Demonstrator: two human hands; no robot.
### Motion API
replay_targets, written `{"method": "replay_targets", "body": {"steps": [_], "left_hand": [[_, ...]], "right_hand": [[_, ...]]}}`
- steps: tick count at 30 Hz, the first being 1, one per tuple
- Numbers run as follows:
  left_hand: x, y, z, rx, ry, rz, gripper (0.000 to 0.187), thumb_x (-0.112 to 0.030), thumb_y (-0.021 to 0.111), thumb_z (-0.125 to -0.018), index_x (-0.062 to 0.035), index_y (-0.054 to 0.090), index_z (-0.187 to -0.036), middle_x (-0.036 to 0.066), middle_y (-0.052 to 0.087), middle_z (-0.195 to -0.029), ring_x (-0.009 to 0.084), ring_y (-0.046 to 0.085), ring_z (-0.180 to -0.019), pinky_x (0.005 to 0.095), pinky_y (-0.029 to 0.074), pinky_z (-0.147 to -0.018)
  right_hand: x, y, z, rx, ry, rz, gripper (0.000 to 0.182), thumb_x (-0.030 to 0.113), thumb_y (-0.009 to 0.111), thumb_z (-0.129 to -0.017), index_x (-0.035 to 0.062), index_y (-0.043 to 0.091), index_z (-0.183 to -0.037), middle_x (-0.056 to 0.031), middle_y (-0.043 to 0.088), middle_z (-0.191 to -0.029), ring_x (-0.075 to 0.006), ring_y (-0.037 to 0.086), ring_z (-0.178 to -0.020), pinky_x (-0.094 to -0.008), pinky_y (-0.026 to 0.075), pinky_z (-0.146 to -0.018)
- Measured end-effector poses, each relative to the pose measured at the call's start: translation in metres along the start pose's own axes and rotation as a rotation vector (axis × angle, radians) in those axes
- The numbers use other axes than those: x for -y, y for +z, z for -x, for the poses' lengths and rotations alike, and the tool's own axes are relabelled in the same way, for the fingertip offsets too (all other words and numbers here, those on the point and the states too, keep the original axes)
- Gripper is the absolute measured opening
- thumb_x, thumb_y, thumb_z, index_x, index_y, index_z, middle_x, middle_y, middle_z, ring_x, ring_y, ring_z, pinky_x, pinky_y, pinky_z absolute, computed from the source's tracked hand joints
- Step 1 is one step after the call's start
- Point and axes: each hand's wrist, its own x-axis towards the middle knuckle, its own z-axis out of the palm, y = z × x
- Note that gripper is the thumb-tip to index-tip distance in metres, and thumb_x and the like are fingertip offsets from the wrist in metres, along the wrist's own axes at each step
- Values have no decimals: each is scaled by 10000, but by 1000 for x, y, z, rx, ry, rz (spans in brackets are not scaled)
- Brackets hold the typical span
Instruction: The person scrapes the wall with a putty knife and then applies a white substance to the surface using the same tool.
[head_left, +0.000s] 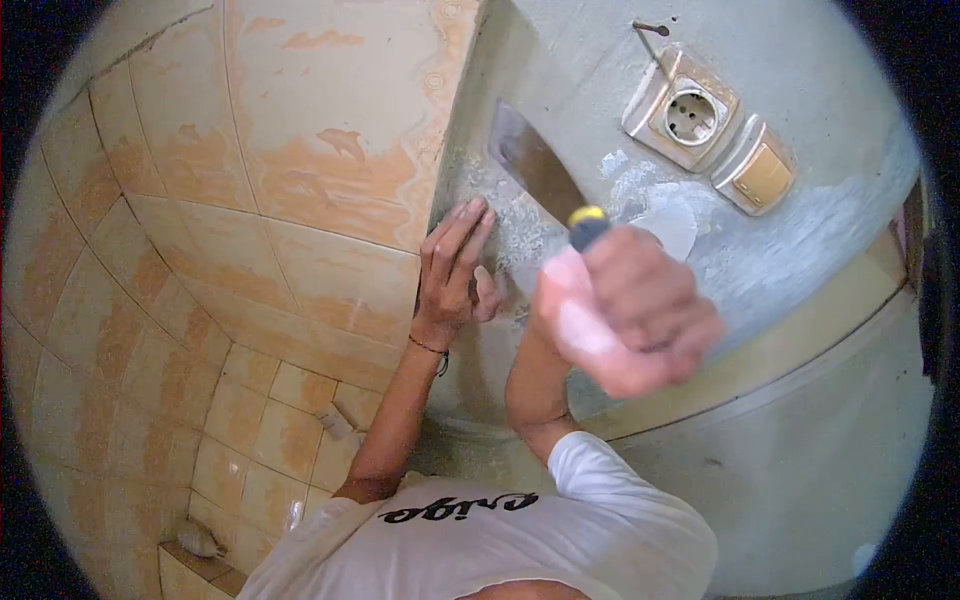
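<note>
My right hand point(630, 315) is closed around the dark handle of a putty knife point(540, 168), raised in front of the wall. The wide metal blade points up and to the left, with a yellow band where it meets the handle. My left hand point(457, 262) lies against the wall beside the tile edge, fingers stretched upward, with nothing in it. Between the hands and around the blade, the grey wall point(560, 60) has rough, scraped-looking spots and white patches point(672, 222).
A wall socket point(691, 116) and a switch point(762, 176) sit at the upper right, below a protruding nail point(655, 29). Dolphin-patterned tiles point(330, 110) cover the left wall. Small objects point(336, 422) point(200, 538) lie on tiled surfaces at the lower left.
</note>
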Motion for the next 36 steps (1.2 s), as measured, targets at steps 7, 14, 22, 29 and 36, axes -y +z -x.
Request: {"method": "replay_targets", "body": {"steps": [7, 14, 22, 29, 36], "left_hand": [[1, 3, 1, -9, 11, -23, 493, -228, 417, -873, 19, 535, -1283, 164, 506, -1336, 315, 486, -1212, 404, 377, -1033], [-1, 2, 2, 11, -13, 10, 497, -213, 420, -854, 26, 541, -1273, 164, 507, -1332, 317, 490, -1206, 406, 379, -1031], [2, 2, -1, -21, 18, 21, 497, -213, 423, -859, 21, 537, -1282, 156, 507, -1336, 313, 490, -1207, 394, 380, -1029], [4, 4, 2, -5, 16, 6, 495, -231, 428, -870, 10, 534, -1290, 157, 507, -1339, 314, 493, -1204, 397, 381, -1029], [3, 3, 1, -19, 21, 20, 485, -282, 410, -912, 6, 542, -1280, 161, 511, -1331, 314, 499, -1199, 404, 386, -1019]], "right_hand": [[12, -3, -3, 8, 43, 55, 333, 255, 427, -925, 143, 359, -619, 29, 319, -489, -104, 278, -385, -273, 333, -430], [23, 1, -1, 21, 113, 82, 414, 330, 341, -983, 148, 350, -611, 31, 311, -495, -88, 254, -399, -268, 244, -422], [14, 2, -1, -87, 35, 15, 434, 206, 494, -920, 123, 294, -543, -27, 350, -450, -140, 320, -371, -299, 278, -371], [7, 6, 1, -157, 118, -48, 393, 224, 453, -947, 138, 332, -583, -28, 364, -489, -160, 302, -377, -299, 290, -403], [27, 12, -8, -153, -67, 25, 447, 319, 316, -991, 169, 288, -570, 29, 285, -483, -88, 222, -395, -268, 217, -419]]}}
